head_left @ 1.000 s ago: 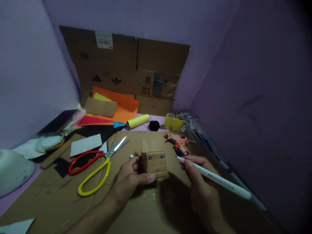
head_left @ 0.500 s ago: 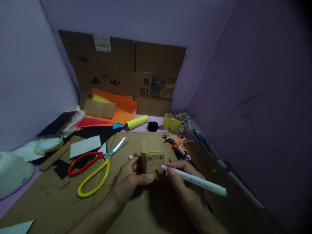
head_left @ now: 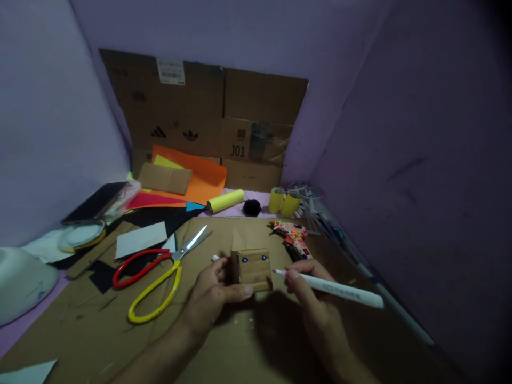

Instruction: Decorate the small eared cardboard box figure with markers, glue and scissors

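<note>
My left hand (head_left: 212, 296) grips a small cardboard box (head_left: 253, 268) with two blue dots like eyes on its front, thumb under its lower edge. In my right hand (head_left: 316, 298) is a white marker pen (head_left: 340, 290), pinched between the fingers. Its pink tip sits just right of the box and does not touch it. Both hands hover over a brown cardboard sheet (head_left: 100, 330) that covers the work surface.
Large scissors (head_left: 156, 277) with one red and one yellow handle lie left of the box. Coloured paper sheets (head_left: 200, 176), a yellow roll (head_left: 226, 200) and yellow tubes (head_left: 285, 201) sit further back. A patterned glue gun (head_left: 294, 237) lies right of the box. A flattened carton (head_left: 208, 112) leans on the wall.
My right hand brought the marker tip onto the box front, then drew it back a little to the right. My left hand kept holding the box still.
</note>
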Available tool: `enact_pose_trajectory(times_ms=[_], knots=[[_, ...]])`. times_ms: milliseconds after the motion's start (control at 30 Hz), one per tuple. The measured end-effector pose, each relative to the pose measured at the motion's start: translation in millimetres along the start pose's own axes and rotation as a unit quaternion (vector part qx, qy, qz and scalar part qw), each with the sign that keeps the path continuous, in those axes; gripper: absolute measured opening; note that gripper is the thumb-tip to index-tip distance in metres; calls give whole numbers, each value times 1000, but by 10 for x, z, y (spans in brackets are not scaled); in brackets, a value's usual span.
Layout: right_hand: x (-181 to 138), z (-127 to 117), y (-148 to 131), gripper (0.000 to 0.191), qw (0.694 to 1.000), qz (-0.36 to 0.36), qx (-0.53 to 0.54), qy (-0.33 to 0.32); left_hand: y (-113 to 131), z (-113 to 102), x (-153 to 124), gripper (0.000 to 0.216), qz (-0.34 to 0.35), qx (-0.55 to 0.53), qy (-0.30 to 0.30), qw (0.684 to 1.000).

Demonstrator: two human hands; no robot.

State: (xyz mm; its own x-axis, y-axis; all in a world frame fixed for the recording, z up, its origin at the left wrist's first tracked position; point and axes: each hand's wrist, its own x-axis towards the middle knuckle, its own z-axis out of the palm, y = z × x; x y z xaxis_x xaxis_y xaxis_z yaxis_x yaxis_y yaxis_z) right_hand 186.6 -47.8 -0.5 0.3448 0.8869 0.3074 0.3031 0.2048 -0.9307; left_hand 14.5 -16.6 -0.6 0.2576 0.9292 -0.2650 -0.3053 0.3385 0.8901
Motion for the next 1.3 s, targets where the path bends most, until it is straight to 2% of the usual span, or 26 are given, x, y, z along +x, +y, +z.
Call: enact_pose_trajectory(times_ms=[200, 400, 567, 800, 1000, 1167, 1300], knots=[[-25, 38, 11, 21, 998, -11, -34, -43, -3, -7, -5, 57, -11, 3, 2, 1000], [-45, 61, -62, 21, 1000, 5, -19, -19, -8, -9, 1, 58, -18, 2, 4, 1000], [-25, 28, -39, 20, 997, -20, -45, -64, -5, -9, 0, 56, -17, 4, 5, 1000], [-23, 18, -49, 19, 995, -36, -66, -68, 32, 25, -37, 50, -16, 6, 16, 1000], [-27, 48, -59, 18, 996, -57, -58, -36, 36, 32, -36, 50, -17, 4, 11, 1000], [-25, 65, -67, 20, 997, -47, -57, -20, 26, 15, -23, 55, -20, 11, 14, 1000], [-17, 39, -45, 20, 995, -50, -68, -46, 5, 0, -8, 57, -18, 8, 5, 1000]])
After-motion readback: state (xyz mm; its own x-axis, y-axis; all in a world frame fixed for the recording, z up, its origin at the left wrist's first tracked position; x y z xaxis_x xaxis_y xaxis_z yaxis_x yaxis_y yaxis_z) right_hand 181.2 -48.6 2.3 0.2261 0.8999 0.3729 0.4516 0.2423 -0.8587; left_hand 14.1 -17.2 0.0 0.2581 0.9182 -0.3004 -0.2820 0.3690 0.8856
